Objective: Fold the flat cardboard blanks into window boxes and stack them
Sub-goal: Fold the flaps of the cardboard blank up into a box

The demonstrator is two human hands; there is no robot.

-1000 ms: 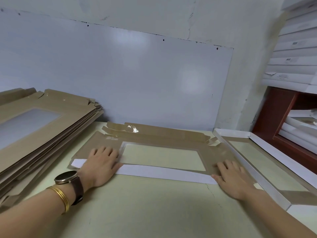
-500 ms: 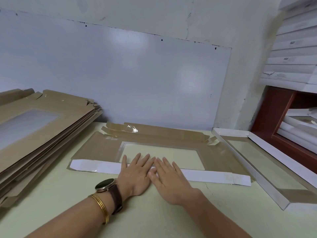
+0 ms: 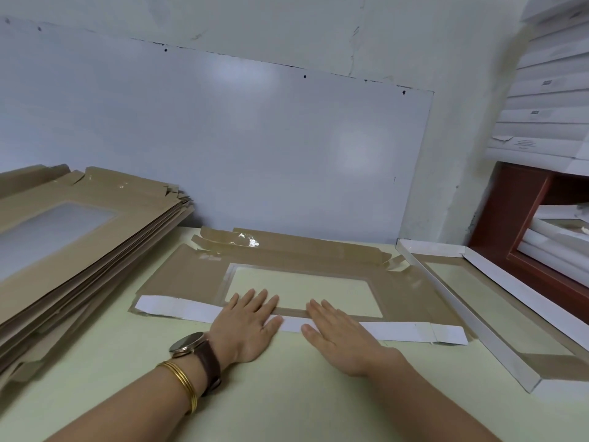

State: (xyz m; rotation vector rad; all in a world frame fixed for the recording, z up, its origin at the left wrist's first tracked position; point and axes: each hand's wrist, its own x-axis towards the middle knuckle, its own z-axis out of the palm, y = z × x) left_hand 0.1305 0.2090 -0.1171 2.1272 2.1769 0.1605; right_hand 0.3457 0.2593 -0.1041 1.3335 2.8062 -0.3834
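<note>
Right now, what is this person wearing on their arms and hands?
No sleeves or gloves show on either arm. Behind the left hand, the wrist carries a round, metal-cased watch on a dark brown strap, with thin gold bangles beside it. The right hand and wrist wear nothing.

One flat blank (image 3: 185, 279). One folded box (image 3: 522, 293). One pile of blanks (image 3: 95, 250), too many to count. Two hands: left hand (image 3: 248, 327), right hand (image 3: 341, 339). One watch (image 3: 188, 343).
</note>
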